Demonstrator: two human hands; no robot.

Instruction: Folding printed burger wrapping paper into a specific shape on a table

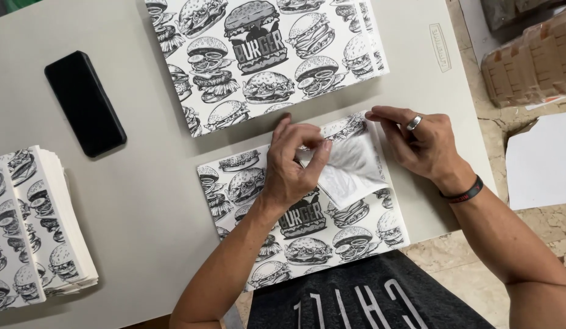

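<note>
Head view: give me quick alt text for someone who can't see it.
A person's left hand pinches the folded corner of a burger-printed paper sheet on a grey table, while the right hand, wearing a ring, presses the fold's far edge. A larger printed stack lies beyond, a folded pile at far left, beside a black phone.

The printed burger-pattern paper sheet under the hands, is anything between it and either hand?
Nothing visible. The left hand already pinches the folded-over white corner of the printed burger-pattern paper sheet, and the right hand rests its fingertips on that fold's edge.
</note>
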